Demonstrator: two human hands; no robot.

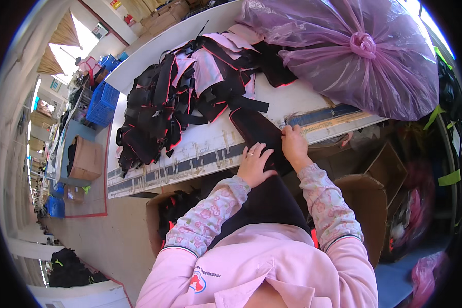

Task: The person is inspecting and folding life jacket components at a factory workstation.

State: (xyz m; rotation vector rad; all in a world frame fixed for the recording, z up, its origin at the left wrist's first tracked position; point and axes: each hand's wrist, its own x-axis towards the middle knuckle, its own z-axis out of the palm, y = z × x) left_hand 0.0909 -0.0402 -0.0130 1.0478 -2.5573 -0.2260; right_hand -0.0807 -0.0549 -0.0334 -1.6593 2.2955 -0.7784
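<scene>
A black fabric piece with red edging (251, 126) lies over the front edge of the white table (210, 137). My left hand (255, 165) rests flat on its near end, fingers apart, a ring on one of them. On the piece's right edge, the fingertips of my right hand (295, 146) are pinched together, gripping the fabric. Just left of it is a heap of similar black pieces (151, 120) with straps, red edges and some shiny pinkish-silver panels (208, 69).
A large tied purple plastic bag (363, 45) fills the table's right end. Open cardboard boxes (367, 205) stand below the table on the right. Farther left are blue crates (102, 104) and a brown carton (87, 158).
</scene>
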